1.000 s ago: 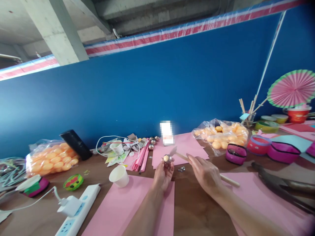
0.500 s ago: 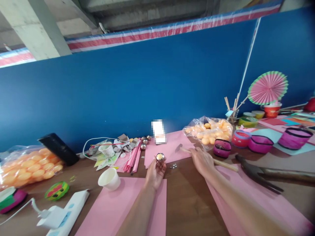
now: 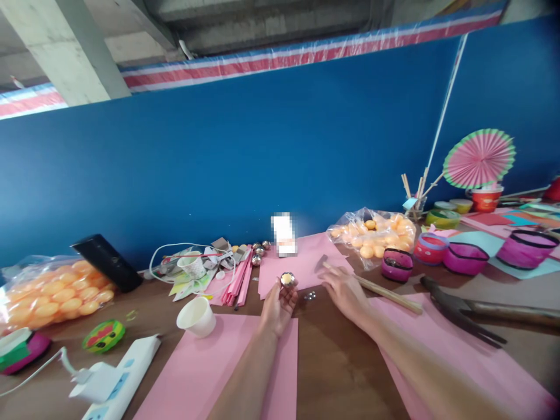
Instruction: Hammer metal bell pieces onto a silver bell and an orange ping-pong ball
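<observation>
In my left hand point(image 3: 277, 306) is a small orange ball studded with silver pieces point(image 3: 287, 280), a pale orange patch showing on top. The fingers cup it from below, above the pink sheet's far corner. My right hand point(image 3: 345, 291) reaches across a small hammer point(image 3: 389, 294) with a wooden handle that lies on the table. Its fingers are stretched out at the handle near the hammer head, not wrapped round it. Between my hands lie several loose silver studs point(image 3: 310, 296) on the brown table. More silver-covered balls point(image 3: 257, 254) sit farther back.
Bags of orange balls lie at left point(image 3: 56, 294) and right point(image 3: 376, 233). A white paper cup point(image 3: 196, 316) and power strip point(image 3: 126, 373) stand at left. A claw hammer point(image 3: 459, 309) and pink bowls point(image 3: 466, 259) are at right. A blue partition point(image 3: 262, 146) rises behind.
My right hand has slid left along the small hammer toward the loose studs, uncovering more of the handle. The hammer stays in place. My left hand holds the ball nearly still.
</observation>
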A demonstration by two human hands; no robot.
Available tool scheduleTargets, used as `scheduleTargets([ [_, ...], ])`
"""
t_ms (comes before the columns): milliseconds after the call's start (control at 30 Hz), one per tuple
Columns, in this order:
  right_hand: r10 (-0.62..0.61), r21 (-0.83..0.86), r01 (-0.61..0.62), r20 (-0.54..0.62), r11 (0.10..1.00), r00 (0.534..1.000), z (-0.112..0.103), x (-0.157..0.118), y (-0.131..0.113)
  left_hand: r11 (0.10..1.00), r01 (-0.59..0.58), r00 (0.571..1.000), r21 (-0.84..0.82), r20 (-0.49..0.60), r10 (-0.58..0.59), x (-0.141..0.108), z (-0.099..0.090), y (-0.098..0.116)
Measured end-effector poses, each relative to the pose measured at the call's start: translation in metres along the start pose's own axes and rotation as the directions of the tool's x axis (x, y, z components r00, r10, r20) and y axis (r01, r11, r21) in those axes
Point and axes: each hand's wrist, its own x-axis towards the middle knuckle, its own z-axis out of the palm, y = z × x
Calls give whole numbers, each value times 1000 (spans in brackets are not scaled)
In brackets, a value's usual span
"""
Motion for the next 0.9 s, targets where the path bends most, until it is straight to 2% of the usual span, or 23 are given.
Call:
scheduleTargets([
  [100,-56,135,47,65,990,996,9,-2,-9,1000,-4,1000,-4,4,4,0,0,-1],
  [300,-95,217,60,152,974,984,14,-1,-9,1000,0,1000,24,17,0,0,-1,-2],
  [567,-47,238,20,111,971,993,17,-3,-8,1000,1,1000,27,21,-2,0,1,-1],
  [800,113,277,-127,67,952,991,14,-2,-10,1000,3,1000,17,13,-3,1,-1,-1],
  [900,132,332,-127,10,935,991,10,0,-11,1000,-28,999,-5,26,28,1,0,0],
])
